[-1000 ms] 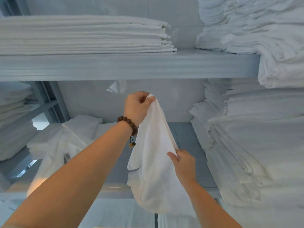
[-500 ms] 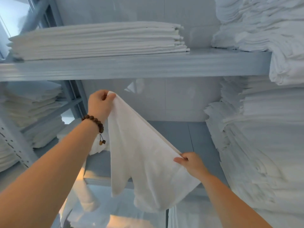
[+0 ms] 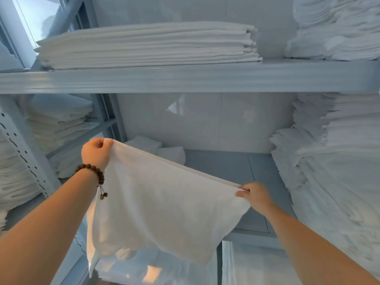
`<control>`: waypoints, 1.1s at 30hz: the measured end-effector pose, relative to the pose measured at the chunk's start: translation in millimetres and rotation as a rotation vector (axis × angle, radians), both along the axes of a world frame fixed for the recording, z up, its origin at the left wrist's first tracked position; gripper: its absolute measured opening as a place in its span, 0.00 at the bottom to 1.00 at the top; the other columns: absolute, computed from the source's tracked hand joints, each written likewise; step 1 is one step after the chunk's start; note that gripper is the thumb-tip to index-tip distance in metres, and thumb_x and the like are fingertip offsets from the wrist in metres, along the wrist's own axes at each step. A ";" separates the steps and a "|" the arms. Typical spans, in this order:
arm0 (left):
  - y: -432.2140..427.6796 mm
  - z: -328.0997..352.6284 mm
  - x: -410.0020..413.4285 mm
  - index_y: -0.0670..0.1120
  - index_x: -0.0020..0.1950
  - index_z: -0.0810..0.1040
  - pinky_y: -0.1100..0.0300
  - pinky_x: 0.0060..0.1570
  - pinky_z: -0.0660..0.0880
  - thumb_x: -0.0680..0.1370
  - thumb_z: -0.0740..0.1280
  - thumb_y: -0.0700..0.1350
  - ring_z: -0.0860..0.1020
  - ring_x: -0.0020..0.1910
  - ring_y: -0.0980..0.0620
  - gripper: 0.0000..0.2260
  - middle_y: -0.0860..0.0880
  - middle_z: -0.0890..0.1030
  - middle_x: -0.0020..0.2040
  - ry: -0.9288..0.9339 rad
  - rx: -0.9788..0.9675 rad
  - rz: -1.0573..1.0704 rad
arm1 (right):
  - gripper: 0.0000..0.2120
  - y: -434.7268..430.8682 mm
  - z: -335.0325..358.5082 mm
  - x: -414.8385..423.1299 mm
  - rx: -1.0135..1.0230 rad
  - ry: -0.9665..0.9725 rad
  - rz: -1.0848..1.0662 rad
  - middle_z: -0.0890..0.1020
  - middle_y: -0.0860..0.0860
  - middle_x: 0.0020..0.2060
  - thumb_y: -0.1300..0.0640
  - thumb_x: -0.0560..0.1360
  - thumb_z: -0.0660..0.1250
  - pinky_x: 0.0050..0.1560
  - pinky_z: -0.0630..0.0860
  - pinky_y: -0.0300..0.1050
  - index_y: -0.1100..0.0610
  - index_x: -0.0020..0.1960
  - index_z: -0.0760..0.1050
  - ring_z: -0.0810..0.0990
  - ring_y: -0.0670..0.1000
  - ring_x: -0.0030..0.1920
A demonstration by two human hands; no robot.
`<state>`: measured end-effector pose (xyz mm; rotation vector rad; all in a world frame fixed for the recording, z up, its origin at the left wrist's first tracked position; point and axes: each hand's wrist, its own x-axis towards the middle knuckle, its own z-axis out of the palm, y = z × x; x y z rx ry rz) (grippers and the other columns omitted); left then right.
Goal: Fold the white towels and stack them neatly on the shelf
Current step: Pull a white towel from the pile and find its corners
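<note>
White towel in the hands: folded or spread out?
Spread out: the white cloth towel hangs flat from its taut top edge, left hand and right hand gripping opposite corners.

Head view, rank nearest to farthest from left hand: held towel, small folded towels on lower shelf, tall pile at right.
1. held towel: gripped by the left hand.
2. small folded towels: on the shelf behind, to its right.
3. tall pile: far right side.
</note>
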<state>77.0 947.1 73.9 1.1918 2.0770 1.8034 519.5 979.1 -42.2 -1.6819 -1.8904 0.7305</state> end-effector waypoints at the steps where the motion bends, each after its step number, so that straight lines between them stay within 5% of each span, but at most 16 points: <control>1: -0.6 -6.3 -4.4 0.42 0.38 0.77 0.56 0.38 0.69 0.74 0.64 0.46 0.69 0.31 0.52 0.09 0.49 0.72 0.31 -0.006 -0.014 -0.008 | 0.08 1.6 1.7 0.0 0.019 -0.014 0.002 0.85 0.56 0.45 0.57 0.73 0.69 0.47 0.73 0.44 0.59 0.50 0.83 0.81 0.55 0.46; 5: -3.9 -27.9 -15.9 0.40 0.40 0.76 0.58 0.36 0.69 0.76 0.62 0.46 0.71 0.36 0.48 0.11 0.46 0.74 0.35 -0.017 -0.077 -0.030 | 0.09 6.2 10.9 0.9 0.108 0.095 -0.056 0.85 0.56 0.48 0.60 0.73 0.69 0.50 0.72 0.42 0.60 0.52 0.83 0.81 0.55 0.51; 10: -8.1 -53.5 -24.8 0.40 0.46 0.77 0.53 0.42 0.71 0.78 0.60 0.46 0.73 0.42 0.46 0.11 0.43 0.76 0.42 -0.026 -0.165 -0.031 | 0.07 12.7 30.1 6.5 0.196 0.325 -0.219 0.78 0.52 0.35 0.63 0.69 0.73 0.38 0.69 0.43 0.58 0.41 0.76 0.76 0.54 0.38; 13: -7.4 -62.0 -24.3 0.41 0.45 0.77 0.57 0.38 0.71 0.77 0.61 0.47 0.73 0.39 0.48 0.11 0.45 0.76 0.39 -0.071 -0.159 -0.085 | 0.08 21.2 45.0 14.9 0.247 0.275 -0.223 0.79 0.56 0.42 0.64 0.70 0.71 0.42 0.70 0.42 0.61 0.49 0.78 0.75 0.53 0.42; 17: -1.6 -72.0 -8.9 0.44 0.44 0.77 0.60 0.35 0.70 0.78 0.63 0.48 0.72 0.35 0.51 0.09 0.49 0.74 0.36 -0.139 -0.092 -0.157 | 0.06 22.8 55.0 28.8 0.335 0.391 -0.346 0.82 0.61 0.45 0.65 0.72 0.69 0.36 0.72 0.36 0.62 0.49 0.80 0.76 0.52 0.40; 21: 3.3 -95.1 13.9 0.43 0.44 0.78 0.57 0.41 0.72 0.78 0.63 0.47 0.74 0.39 0.49 0.08 0.47 0.76 0.38 -0.180 -0.141 -0.225 | 0.06 15.6 40.1 49.0 0.307 0.258 -0.400 0.82 0.60 0.43 0.64 0.72 0.70 0.40 0.69 0.39 0.65 0.48 0.80 0.77 0.54 0.42; 25: 6.1 -99.5 24.3 0.45 0.45 0.78 0.61 0.36 0.70 0.78 0.64 0.50 0.73 0.37 0.52 0.09 0.49 0.77 0.37 -0.148 -0.145 -0.248 | 0.06 7.5 41.9 72.2 0.335 0.271 -0.436 0.83 0.61 0.42 0.64 0.72 0.70 0.28 0.66 0.26 0.62 0.48 0.82 0.78 0.55 0.40; 33: 19.5 -90.6 38.3 0.44 0.47 0.79 0.57 0.40 0.73 0.78 0.65 0.50 0.75 0.39 0.49 0.09 0.47 0.78 0.39 -0.144 -0.168 -0.319 | 0.11 -4.0 40.6 95.1 0.268 0.154 -0.366 0.82 0.64 0.51 0.67 0.73 0.68 0.44 0.69 0.37 0.66 0.55 0.80 0.80 0.59 0.52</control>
